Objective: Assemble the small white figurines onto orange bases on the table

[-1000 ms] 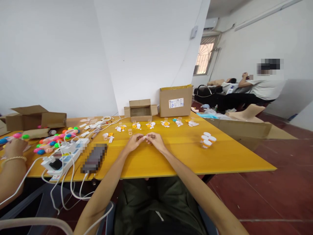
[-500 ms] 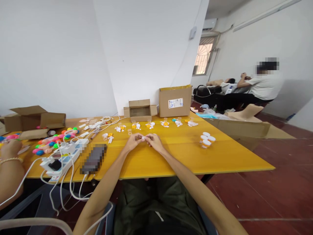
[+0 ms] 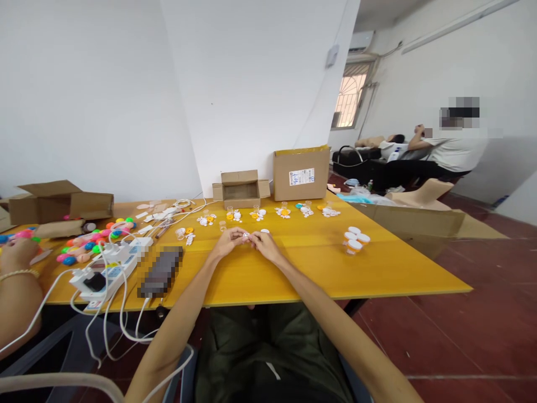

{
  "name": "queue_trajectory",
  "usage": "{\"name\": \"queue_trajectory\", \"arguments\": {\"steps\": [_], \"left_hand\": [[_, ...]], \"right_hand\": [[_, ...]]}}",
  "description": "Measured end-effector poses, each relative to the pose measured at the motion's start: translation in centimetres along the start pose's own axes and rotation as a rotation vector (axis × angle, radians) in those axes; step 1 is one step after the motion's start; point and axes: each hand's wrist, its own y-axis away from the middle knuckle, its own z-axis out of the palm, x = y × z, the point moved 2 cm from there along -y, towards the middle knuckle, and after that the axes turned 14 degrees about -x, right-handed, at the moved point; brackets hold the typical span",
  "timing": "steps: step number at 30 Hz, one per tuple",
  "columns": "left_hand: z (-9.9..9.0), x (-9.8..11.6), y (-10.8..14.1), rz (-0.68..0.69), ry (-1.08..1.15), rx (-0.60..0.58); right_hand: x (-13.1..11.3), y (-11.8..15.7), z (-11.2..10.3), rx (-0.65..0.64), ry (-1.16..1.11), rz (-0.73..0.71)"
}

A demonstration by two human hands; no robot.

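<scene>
Both my hands meet over the middle of the yellow table point(image 3: 251, 280). My left hand point(image 3: 229, 242) pinches a small white part point(image 3: 245, 235) with dark spots between thumb and fingers. From the other side, the fingertips of my right hand point(image 3: 265, 245) touch the same part. A white round piece point(image 3: 265, 230) shows just behind my right hand. Close behind my left hand stands a small clear cup point(image 3: 222, 226). Small piles of white and orange parts point(image 3: 284, 212) with clear cups lie in a row farther back.
Several white-lidded jars point(image 3: 354, 245) stand at the right. Cardboard boxes point(image 3: 300, 173) line the back. At left are a phone point(image 3: 161, 271), a power strip point(image 3: 119, 268) with cables, coloured balls point(image 3: 89, 246) and another person's hand point(image 3: 19, 254). A seated person is far right.
My right hand has shifted its fingers on the white part, which shows more openly now. My left hand has barely moved.
</scene>
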Motion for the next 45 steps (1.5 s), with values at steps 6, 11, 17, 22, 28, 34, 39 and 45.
{"name": "queue_trajectory", "arguments": {"steps": [6,11,17,22,28,34,39,45], "left_hand": [[0.0,0.2,0.3,-0.038,0.057,-0.022],[0.1,0.5,0.5,-0.036,0.088,-0.042],[0.1,0.9,0.7,-0.040,0.129,-0.072],[0.2,1.1,0.8,-0.034,0.139,-0.082],[-0.1,0.6,0.5,-0.028,0.068,-0.070],[-0.5,-0.4,0.2,-0.007,-0.316,0.061],[-0.9,-0.4,0.8,0.012,-0.793,0.180],[-1.6,-0.5,1.0,-0.030,-0.983,0.270]], "right_hand": [[0.0,0.1,0.0,-0.025,0.089,-0.010],[-0.3,0.1,0.0,-0.065,0.055,-0.012],[-0.5,0.1,-0.2,-0.175,-0.137,0.006],[-0.5,0.2,-0.3,-0.204,-0.246,0.036],[-1.0,0.2,-0.2,-0.181,-0.309,0.058],[-1.4,0.4,-0.1,-0.131,-0.270,0.042],[-1.0,0.3,0.4,-0.066,-0.132,-0.025],[-0.8,0.7,0.5,-0.010,0.194,0.027]]}}
